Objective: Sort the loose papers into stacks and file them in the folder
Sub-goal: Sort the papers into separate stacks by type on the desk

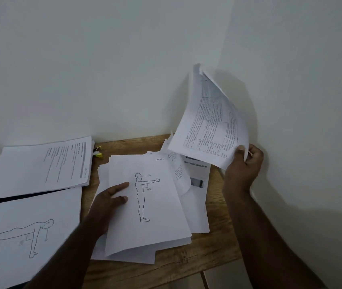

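Papers with the printed table [211,124], which your right hand [244,165] pinches at their lower corner above the loose pile [151,203], should go onto the matching text stack [40,165] left of that pile while your left hand [105,205], fingers spread, pins its top sheet.

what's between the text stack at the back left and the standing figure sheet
In the head view, a strip of bare wooden table separates the text stack from the standing figure sheet, with a small yellow and black object at the stack's far corner.
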